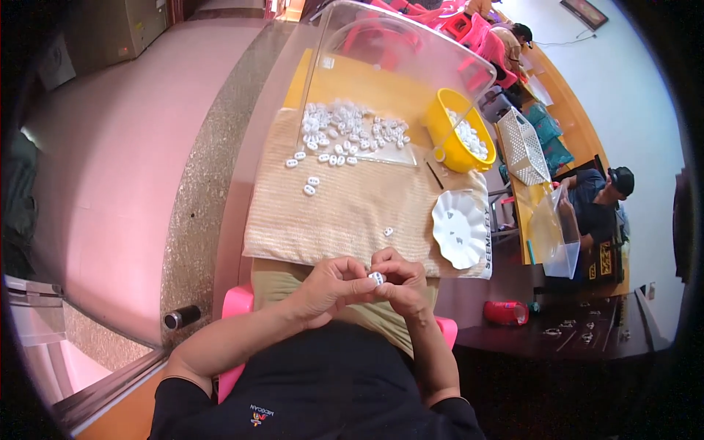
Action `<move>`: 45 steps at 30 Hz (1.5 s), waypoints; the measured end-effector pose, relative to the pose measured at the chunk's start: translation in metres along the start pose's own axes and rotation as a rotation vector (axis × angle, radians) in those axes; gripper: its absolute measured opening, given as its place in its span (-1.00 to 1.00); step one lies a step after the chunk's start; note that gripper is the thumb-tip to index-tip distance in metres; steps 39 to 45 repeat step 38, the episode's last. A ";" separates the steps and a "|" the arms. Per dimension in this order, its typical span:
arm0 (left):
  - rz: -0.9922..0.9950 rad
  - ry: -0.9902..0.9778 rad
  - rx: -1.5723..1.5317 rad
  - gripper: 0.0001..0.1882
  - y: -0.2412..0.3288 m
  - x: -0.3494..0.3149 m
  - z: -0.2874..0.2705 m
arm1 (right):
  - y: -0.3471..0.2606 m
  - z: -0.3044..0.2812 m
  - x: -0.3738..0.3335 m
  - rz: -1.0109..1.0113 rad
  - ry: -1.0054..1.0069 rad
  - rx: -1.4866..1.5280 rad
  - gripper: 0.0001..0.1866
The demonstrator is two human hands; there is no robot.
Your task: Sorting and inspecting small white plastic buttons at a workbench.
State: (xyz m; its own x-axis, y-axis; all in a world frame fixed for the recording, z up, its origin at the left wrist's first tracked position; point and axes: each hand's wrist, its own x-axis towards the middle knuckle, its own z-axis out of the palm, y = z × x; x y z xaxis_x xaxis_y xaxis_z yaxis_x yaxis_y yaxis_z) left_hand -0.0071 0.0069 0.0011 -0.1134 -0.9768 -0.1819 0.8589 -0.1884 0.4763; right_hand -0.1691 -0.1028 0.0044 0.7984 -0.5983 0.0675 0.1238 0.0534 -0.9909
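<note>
A small white oval plastic piece with dark marks [377, 279] is pinched between the fingers of both hands, just off the near edge of the cloth. My left hand [331, 288] closes on it from the left with thumb and fingertips. My right hand [402, 283] grips it from the other side, fingers curled. A single similar white piece [389, 231] lies on the beige ribbed cloth [323, 227] beyond my hands. Farther off, a heap of the same white pieces [334, 121] spreads partly inside a clear plastic bin [414, 40] lying on its side.
To the right stands a yellow basket [444, 121] of white pieces. Nearer is a white scalloped plate [449, 253] with small grey bits; a thin dark stick [435, 176] lies beyond. Another person [598, 194] sits at a table farther right, beside a white perforated basket [524, 150].
</note>
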 end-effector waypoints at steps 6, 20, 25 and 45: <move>0.007 -0.015 0.037 -0.90 0.001 -0.003 0.006 | -0.003 0.002 -0.002 -0.031 -0.021 0.013 -0.65; -0.052 0.005 0.069 -0.93 -0.005 0.004 -0.006 | -0.002 -0.002 -0.004 -0.048 -0.071 -0.015 -0.71; -0.066 0.009 0.039 -0.89 -0.008 0.006 -0.007 | -0.018 0.002 -0.008 -0.018 -0.012 -0.019 -0.79; -0.093 0.053 0.076 -0.75 -0.002 0.004 -0.002 | -0.095 -0.119 0.069 -0.006 0.549 -0.431 -0.86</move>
